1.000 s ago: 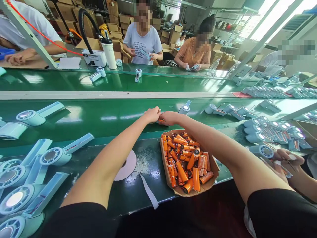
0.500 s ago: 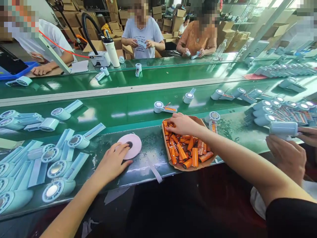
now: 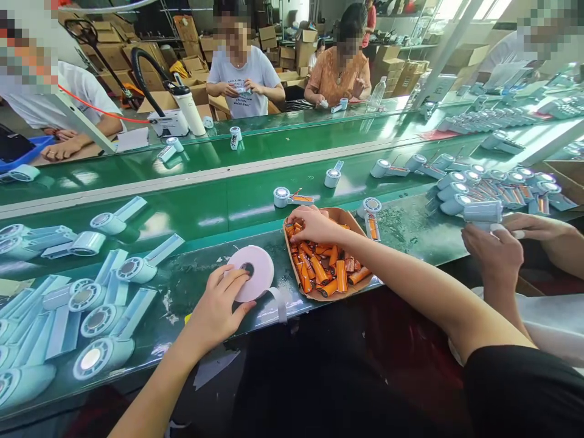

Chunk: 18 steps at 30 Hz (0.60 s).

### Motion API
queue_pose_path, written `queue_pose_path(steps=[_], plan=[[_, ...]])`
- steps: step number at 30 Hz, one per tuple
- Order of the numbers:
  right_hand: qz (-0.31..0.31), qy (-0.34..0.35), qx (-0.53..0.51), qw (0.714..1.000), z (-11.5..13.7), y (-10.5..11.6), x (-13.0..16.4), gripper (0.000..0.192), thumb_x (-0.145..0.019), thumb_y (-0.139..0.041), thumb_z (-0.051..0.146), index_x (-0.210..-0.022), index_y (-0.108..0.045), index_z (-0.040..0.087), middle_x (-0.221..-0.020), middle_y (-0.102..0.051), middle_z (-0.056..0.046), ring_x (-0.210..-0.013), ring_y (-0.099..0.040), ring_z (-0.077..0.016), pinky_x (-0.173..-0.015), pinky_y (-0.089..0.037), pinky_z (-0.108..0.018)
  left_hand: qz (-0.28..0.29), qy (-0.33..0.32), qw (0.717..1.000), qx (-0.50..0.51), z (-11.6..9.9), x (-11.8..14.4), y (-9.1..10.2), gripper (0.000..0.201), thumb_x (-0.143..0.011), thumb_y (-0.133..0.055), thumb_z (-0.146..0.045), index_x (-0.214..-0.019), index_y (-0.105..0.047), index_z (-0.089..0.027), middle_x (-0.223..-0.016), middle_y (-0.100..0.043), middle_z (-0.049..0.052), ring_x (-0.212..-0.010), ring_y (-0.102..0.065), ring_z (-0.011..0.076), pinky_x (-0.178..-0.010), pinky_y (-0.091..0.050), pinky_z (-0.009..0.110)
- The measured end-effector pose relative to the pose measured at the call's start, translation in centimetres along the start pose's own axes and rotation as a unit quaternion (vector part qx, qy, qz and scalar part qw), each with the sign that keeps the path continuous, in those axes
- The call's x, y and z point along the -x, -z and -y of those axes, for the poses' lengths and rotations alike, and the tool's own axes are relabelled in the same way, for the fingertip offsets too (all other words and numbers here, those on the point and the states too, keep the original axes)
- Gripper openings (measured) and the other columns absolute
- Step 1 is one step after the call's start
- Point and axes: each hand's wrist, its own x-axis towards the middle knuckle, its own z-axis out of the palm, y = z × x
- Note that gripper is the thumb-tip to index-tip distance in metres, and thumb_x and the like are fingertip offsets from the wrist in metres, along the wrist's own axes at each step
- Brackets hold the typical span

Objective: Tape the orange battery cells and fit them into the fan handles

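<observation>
Left, hand [image 3: 219, 307] spread on round tape roll [image 3: 252, 272], right hand [image 3: 312, 224] pinching orange cylindrical batteries [image 3: 325, 267]

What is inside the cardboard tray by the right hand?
The cardboard tray holds a loose pile of orange battery cells with thin wires. The right hand reaches into its far end and covers the cells beneath it; the tray's bottom is hidden.
</observation>
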Motion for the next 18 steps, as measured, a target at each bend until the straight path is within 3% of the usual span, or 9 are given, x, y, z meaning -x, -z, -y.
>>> queue_pose_path(steps=[3,6,8,10,13,16,18], plan=[[-0.022,0.046,-0.155,0.987,-0.4,0.7,1.5,0.016,-0.089,-0.076,0.032,-0.100,-0.077,0.021,-0.112,-0.081,-0.007,-0.115,-0.070,-0.0278,-0.106,-0.050,-0.047,-0.007,-0.008,1.000,0.009,-0.7,-0.1,0.0,0.036,-0.100,-0.065,-0.033,-0.130,-0.064,-0.014,-0.125,-0.074,0.014,-0.128,-0.059,0.0353,-0.104,-0.059,0.052],[-0.059,0.046,-0.257,0.963,-0.7,1.2,2.8,0.025,-0.099,-0.061,0.037,-0.108,-0.076,0.019,-0.104,-0.082,-0.007,-0.098,-0.075,-0.0232,-0.093,-0.057,-0.040,-0.005,-0.005,1.000,0.019,-1.2,-0.2,0.0,0.037,-0.100,-0.066,-0.032,-0.132,-0.063,-0.015,-0.128,-0.073,0.014,-0.130,-0.058,0.0349,-0.105,-0.058,0.052],[-0.054,0.046,-0.214,0.974,-0.9,1.5,3.3,0.027,-0.100,-0.057,0.031,-0.112,-0.077,0.019,-0.107,-0.083,-0.008,-0.099,-0.076,-0.0241,-0.093,-0.058,-0.041,-0.005,-0.008,1.000,0.024,-1.5,-0.4,-0.1,0.036,-0.100,-0.066,-0.032,-0.131,-0.064,-0.014,-0.128,-0.073,0.015,-0.130,-0.057,0.0349,-0.106,-0.058,0.052],[0.019,0.081,-0.121,0.989,-1.0,1.6,3.6,0.030,-0.098,-0.055,0.020,-0.115,-0.080,0.020,-0.115,-0.082,-0.008,-0.106,-0.075,-0.0251,-0.100,-0.056,-0.043,-0.002,-0.012,1.000,0.025,-1.6,-0.6,-0.2,0.035,-0.100,-0.066,-0.032,-0.130,-0.064,-0.014,-0.128,-0.073,0.015,-0.130,-0.056,0.0351,-0.106,-0.058,0.052],[0.132,0.185,-0.003,0.974,-1.1,1.5,3.9,0.043,-0.092,-0.055,0.008,-0.123,-0.080,0.024,-0.130,-0.079,-0.007,-0.125,-0.068,-0.0270,-0.116,-0.047,-0.048,0.005,-0.013,1.000,0.023,-1.7,-0.7,-0.4,0.035,-0.101,-0.065,-0.032,-0.131,-0.064,-0.014,-0.129,-0.073,0.015,-0.130,-0.056,0.0356,-0.107,-0.057,0.053],[0.129,0.236,0.088,0.959,-1.0,1.3,4.3,0.057,-0.090,-0.058,0.005,-0.140,-0.071,0.029,-0.148,-0.069,-0.007,-0.144,-0.053,-0.0304,-0.126,-0.030,-0.057,0.010,-0.013,0.999,0.027,-1.9,-0.6,-0.3,0.035,-0.100,-0.065,-0.032,-0.131,-0.064,-0.015,-0.129,-0.073,0.015,-0.130,-0.056,0.0356,-0.107,-0.057,0.054],[0.132,0.237,0.142,0.952,-0.9,1.4,4.6,0.063,-0.089,-0.066,0.008,-0.147,-0.066,0.031,-0.148,-0.068,-0.009,-0.144,-0.051,-0.0326,-0.125,-0.027,-0.061,0.012,-0.014,0.999,0.028,-2.0,-0.6,-0.2,0.035,-0.100,-0.065,-0.031,-0.131,-0.064,-0.015,-0.129,-0.073,0.014,-0.130,-0.056,0.0355,-0.106,-0.057,0.054]])
